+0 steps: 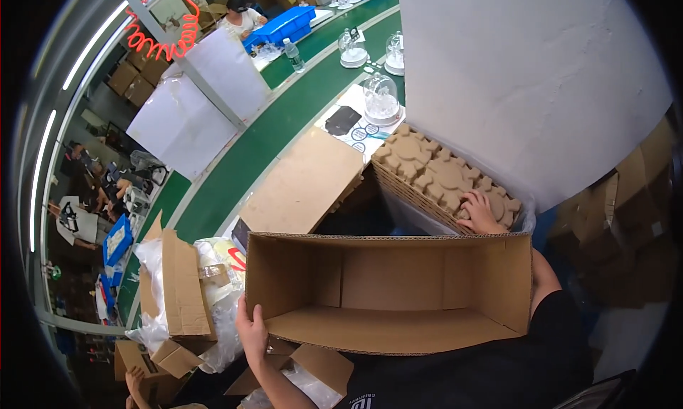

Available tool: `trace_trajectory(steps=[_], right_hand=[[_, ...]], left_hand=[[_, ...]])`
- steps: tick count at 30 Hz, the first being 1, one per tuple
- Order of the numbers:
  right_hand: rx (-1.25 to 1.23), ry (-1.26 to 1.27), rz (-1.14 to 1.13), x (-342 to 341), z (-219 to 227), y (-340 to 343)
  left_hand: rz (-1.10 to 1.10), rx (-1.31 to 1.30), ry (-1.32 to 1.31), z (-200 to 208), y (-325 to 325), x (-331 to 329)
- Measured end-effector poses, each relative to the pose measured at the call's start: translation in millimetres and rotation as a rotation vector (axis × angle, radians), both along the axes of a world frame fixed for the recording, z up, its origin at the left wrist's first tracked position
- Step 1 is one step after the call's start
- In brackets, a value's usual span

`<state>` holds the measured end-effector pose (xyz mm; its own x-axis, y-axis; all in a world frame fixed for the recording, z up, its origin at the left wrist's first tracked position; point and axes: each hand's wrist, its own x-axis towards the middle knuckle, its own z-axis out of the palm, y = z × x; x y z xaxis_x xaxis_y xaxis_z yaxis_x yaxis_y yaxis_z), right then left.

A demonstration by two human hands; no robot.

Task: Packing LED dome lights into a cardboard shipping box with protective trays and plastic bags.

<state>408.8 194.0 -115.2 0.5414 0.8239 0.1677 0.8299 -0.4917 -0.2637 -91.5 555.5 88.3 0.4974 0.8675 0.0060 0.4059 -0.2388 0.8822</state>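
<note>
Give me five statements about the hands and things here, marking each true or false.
1. The left hand holds a rectangular brown cardboard box. True.
2. That box is sealed shut. False: its open side faces the camera.
3. The right hand touches stacked brown moulded-pulp trays. True.
4. The coiled hose at upper left is green. False: that hose is red.
5. A clear plastic bottle stands near a blue plastic bin. True.

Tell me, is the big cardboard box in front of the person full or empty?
Empty: the cardboard box faces the camera open, showing only bare brown inner surfaces. The left hand holds its side.
</note>
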Motion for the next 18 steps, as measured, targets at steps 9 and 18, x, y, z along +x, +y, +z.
trace_trajectory(steps=[9, 18], right_hand=[[-0.065, 0.215, -0.050, 24.6, 16.1, 2.8], [-0.188, 0.035, 0.094, 19.2, -0.5, -3.4]], left_hand=[[-0.029, 0.008, -0.026, -1.8, -0.5, -1.5], [-0.004, 0.060, -0.030, -1.4, -2.0, -0.3]])
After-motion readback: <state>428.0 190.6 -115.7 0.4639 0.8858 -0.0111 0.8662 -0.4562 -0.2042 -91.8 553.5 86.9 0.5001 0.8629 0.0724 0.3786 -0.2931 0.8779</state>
